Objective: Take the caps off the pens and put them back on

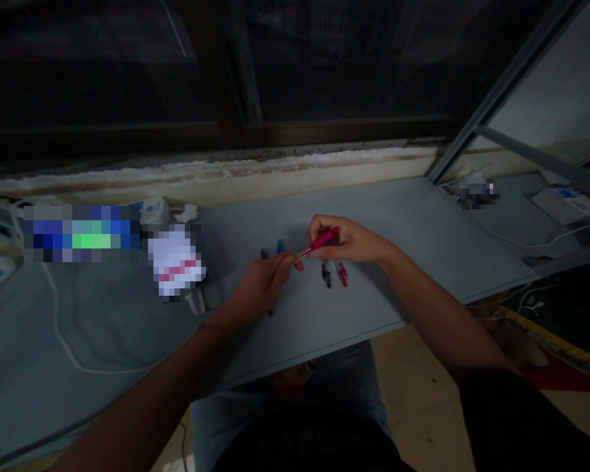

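Note:
A pinkish-red pen [320, 242] is held at a slant above the desk between both hands. My left hand [269, 280] pinches its thin, pale lower end. My right hand [356, 240] is closed around the thicker red part. Under the right hand, a black-tipped pen [327, 275] and a red pen [343, 274] lie side by side on the grey desk [368, 295]. A blue-ended pen [280, 245] and a dark-ended pen [264, 254] show behind my left hand, which covers most of them.
Left on the desk are a blurred white box [176, 261], a blurred blue-green item [81, 234], a white plug-like object [155, 210] and a trailing white cable [58, 324]. A metal post [459, 154] rises at the right. The window wall [275, 174] bounds the desk's back.

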Action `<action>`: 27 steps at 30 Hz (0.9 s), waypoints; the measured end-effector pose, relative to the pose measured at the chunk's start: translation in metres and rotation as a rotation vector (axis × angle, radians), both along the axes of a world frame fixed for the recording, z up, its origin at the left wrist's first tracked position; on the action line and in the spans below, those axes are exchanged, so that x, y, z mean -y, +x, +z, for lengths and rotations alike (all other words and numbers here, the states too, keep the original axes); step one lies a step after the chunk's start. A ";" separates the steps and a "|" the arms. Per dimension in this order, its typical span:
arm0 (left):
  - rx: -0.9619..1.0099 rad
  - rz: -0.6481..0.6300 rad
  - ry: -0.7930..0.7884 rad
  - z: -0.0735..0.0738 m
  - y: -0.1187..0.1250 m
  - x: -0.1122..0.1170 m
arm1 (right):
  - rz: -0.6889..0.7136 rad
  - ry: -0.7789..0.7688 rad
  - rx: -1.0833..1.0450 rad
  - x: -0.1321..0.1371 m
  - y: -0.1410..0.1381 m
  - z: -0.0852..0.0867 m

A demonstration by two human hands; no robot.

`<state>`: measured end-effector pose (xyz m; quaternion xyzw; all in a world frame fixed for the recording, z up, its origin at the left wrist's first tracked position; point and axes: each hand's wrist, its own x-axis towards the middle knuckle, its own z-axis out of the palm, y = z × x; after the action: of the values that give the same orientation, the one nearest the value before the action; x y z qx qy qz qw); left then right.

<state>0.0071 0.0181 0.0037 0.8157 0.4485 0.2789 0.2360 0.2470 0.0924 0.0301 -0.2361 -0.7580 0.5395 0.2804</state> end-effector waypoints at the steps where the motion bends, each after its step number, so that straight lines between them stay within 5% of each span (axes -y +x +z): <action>1: -0.003 0.005 0.014 -0.001 -0.001 -0.001 | -0.017 -0.005 0.010 -0.002 0.001 0.000; 15: -0.063 0.085 0.117 -0.015 -0.004 -0.011 | -0.131 -0.025 0.106 -0.018 0.009 -0.012; 27: -0.020 0.075 0.054 -0.014 -0.004 -0.008 | -0.207 -0.106 -0.094 -0.019 0.007 -0.008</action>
<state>0.0031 0.0266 -0.0098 0.8071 0.4735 0.2912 0.1987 0.2543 0.1114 0.0220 -0.3021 -0.6860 0.5573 0.3571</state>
